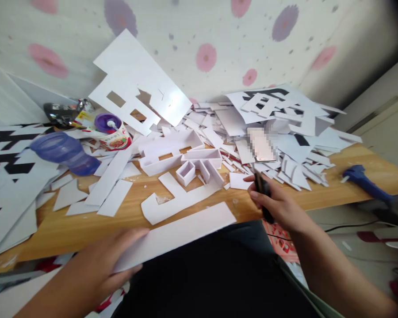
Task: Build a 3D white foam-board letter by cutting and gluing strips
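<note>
My left hand [109, 260] grips one end of a long white board strip [185, 229], which slants up to the right over the table's front edge. In my right hand [275, 201] is a dark, narrow tool [263, 194], its exact kind unclear; the fingers are wrapped round it. Beyond the strip lies a white curved cut-out shape [182, 201]. Behind that shape, white box-like letter pieces [172, 150] with raised walls rest on the wooden table [119, 221].
Cut white scraps [215, 132] cover the back of the table. A blue glue gun [368, 181] lies at the right edge. At the left are a purple container [64, 152] and a paper tub [117, 139]. A large cut-out sheet [135, 84] leans against the wall.
</note>
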Motion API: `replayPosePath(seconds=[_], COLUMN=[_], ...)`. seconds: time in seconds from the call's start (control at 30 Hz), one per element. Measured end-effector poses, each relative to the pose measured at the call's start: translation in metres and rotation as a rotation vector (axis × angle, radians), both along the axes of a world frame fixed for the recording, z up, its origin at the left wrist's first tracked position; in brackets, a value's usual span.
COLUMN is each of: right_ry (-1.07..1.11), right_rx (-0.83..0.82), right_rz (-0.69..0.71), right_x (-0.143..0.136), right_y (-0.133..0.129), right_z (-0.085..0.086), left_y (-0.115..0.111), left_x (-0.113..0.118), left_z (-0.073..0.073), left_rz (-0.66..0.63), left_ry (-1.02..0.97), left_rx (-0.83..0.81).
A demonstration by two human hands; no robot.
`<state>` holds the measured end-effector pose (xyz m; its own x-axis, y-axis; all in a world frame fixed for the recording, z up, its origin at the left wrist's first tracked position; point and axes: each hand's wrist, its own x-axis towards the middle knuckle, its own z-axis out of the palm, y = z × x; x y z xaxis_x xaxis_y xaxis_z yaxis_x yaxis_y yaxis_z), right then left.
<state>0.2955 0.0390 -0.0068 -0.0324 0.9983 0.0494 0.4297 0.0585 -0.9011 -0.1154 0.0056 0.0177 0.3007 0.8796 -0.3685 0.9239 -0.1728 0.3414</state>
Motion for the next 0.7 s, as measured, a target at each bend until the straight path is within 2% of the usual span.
replayPosePath(seconds=[0.07, 0.1, 0.17, 0.3, 0.37, 0.43, 0.5, 0.63, 0.7], right_ry=[-0.525, -0.712, -0.873, -0.82, -0.62, -0.366, -0.256, -0.295, -0.332], right_rx=[0.193, 0.251, 0.309, 0.44, 0.517, 0.532, 0.519, 0.572, 0.577], right_rz=[-0.073, -0.114, -0.164, -0.177, -0.033, 0.225, 0.421, 0.55, 0.584], right_x=[0.021, 0.029, 0.04, 0.034, 0.02, 0.004, -0.011, -0.028, -0.031], right_y=[0.012, 0.019, 0.032, 0.037, 0.028, 0.02, 0.02, 0.045, 0.061], right_z=[-0.004, -0.007, -0.015, -0.022, -0.016, -0.005, 0.006, 0.023, 0.028], left_y=[0.005, 0.007, 0.01, 0.013, 0.016, 0.021, 0.029, 0.045, 0.05], left_x=[-0.012, -0.016, -0.019, -0.02, -0.019, -0.015, -0.009, 0.011, 0.021], left_z=[-0.001, -0.003, -0.006, -0.01, -0.007, -0.002, 0.006, 0.023, 0.03], left_rz=[0.028, 0.024, 0.007, 0.007, 0.017, 0.03, 0.026, 0.01, 0.031], left_ry=[0.009, 0.0, -0.024, -0.027, -0.02, -0.004, 0.021, 0.036, 0.012], left_rx=[0.009, 0.011, 0.015, -0.012, -0.024, -0.027, -0.059, -0.146, -0.115])
